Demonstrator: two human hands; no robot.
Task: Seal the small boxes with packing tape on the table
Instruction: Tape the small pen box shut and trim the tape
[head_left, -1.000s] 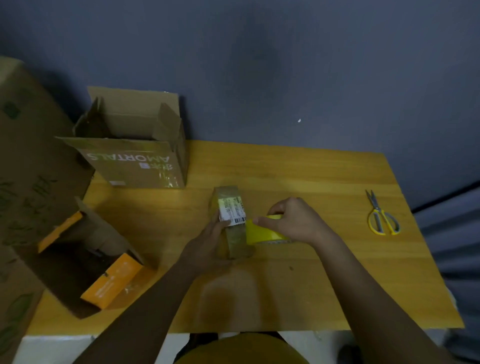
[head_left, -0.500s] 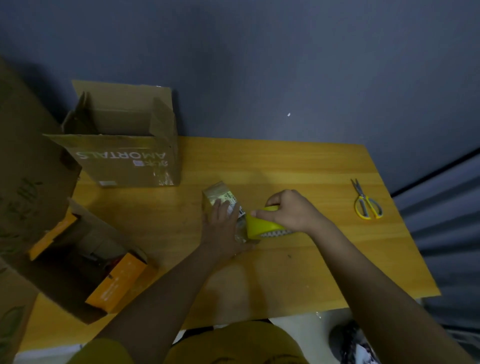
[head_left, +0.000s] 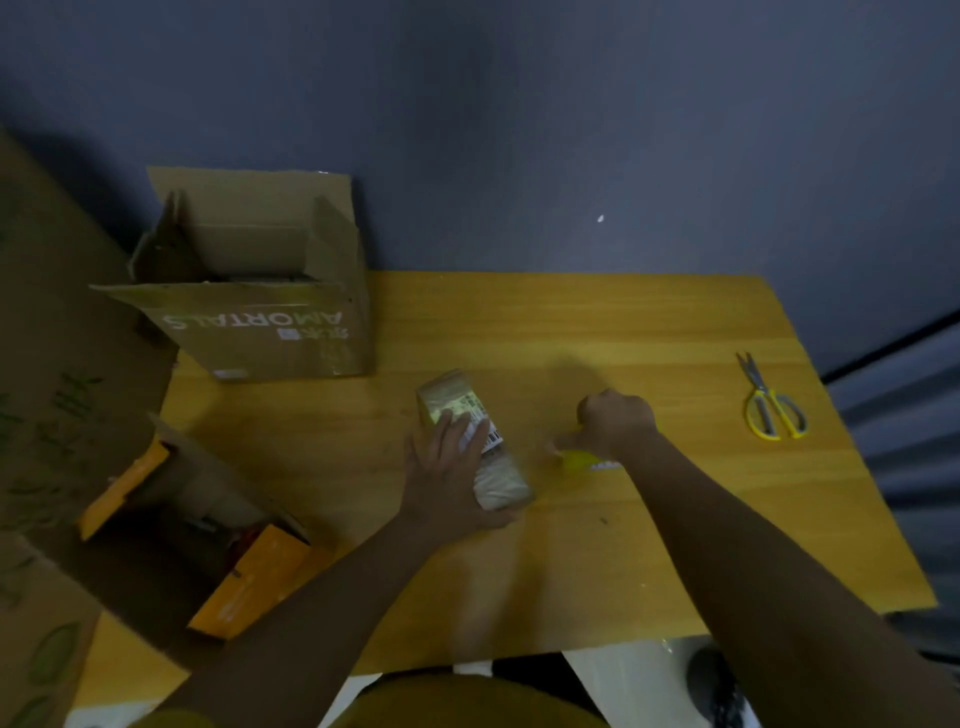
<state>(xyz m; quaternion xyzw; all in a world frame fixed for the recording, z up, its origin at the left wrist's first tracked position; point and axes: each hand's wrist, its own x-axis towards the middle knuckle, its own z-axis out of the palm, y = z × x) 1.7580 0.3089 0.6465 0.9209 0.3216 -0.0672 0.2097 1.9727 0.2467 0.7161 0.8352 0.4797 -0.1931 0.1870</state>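
Here, a small brown cardboard box (head_left: 470, 441) wrapped in glossy clear tape, with a white barcode label on top, lies near the middle of a yellow wooden table (head_left: 571, 332), turned at an angle to the table's edges. The left hand (head_left: 449, 470) rests on it with fingers spread flat across the label and the thumb along the near end, pressing it down rather than curling round it. Just to the right, apart from the box, the right hand (head_left: 615, 421) is closed in a fist round a yellow tape dispenser (head_left: 584, 460), whose lower part shows beneath the knuckles; motion blur softens both, and no strip of tape can be made out between dispenser and box.

Bare tabletop lies beyond the hands as far as the dark blue wall (head_left: 519, 130), and more of it in front, towards the near edge. A pair of yellow-handled scissors (head_left: 771, 402), closed, lies close to the right edge, well apart from the right hand. At the back left corner an open brown carton printed "AMORTALS" (head_left: 260, 317) stands against the wall. On the left edge a second open carton with orange flaps (head_left: 208, 545) overhangs the table, beside a large brown cardboard sheet with green print (head_left: 52, 415).
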